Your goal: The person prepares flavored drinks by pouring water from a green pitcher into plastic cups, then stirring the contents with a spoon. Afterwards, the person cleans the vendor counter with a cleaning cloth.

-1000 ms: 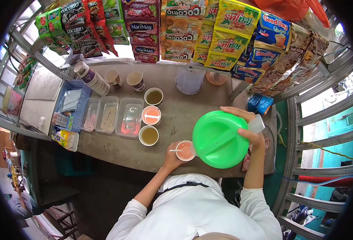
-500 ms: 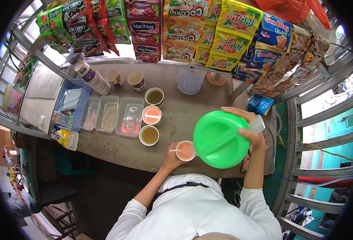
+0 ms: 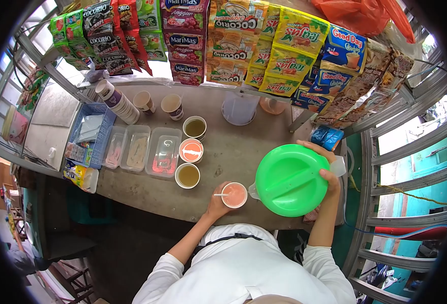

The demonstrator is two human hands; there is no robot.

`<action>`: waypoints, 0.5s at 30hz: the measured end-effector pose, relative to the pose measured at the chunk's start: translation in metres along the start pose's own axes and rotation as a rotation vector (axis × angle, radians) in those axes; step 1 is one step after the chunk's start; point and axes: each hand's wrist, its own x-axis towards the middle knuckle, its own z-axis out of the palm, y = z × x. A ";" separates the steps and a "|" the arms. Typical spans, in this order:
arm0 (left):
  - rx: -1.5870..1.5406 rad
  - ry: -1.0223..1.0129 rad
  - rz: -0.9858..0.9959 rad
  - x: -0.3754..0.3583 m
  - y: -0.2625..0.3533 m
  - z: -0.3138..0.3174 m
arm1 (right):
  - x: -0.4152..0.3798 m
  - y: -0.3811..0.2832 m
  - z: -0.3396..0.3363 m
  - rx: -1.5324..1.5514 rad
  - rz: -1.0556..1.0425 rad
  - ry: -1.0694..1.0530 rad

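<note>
My left hand is wrapped round a paper cup of pink drink near the table's front edge. A white stick or spoon handle leans out over its rim. In my right hand is the handle of a pitcher with a round green lid. The pitcher's clear spout points at the cup, a small gap apart from it. Left of the pitcher stand a cup of yellowish drink, an orange-and-white topped cup and another yellowish drink.
Plastic tubs, a blue basket and a tilted stack of paper cups occupy the left side. A clear container stands at the back. Drink sachets hang above the far edge. A blue packet lies at right.
The pitcher has moved right and slightly down, its spout drawing away from the cup. Pink drink in the cup looks higher. My left hand stays on the cup.
</note>
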 end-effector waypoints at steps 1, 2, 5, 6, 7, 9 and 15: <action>-0.048 -0.002 -0.034 0.000 0.003 0.001 | -0.004 0.000 0.001 0.028 -0.003 0.033; -0.097 -0.002 -0.067 0.002 0.006 0.003 | -0.006 -0.001 0.001 0.055 -0.007 0.064; -0.075 0.004 -0.042 0.004 0.004 0.008 | -0.012 0.001 -0.001 0.095 -0.023 0.103; -0.081 0.010 -0.026 0.006 0.002 0.012 | -0.015 0.003 -0.003 0.101 -0.034 0.116; -0.087 0.015 -0.010 0.008 -0.001 0.016 | -0.018 0.006 -0.005 0.107 -0.045 0.130; -0.090 0.022 -0.001 0.011 0.000 0.022 | -0.024 0.007 -0.006 0.139 -0.062 0.170; -0.095 -0.010 -0.074 0.031 0.003 0.029 | -0.038 0.026 -0.038 0.271 -0.150 0.317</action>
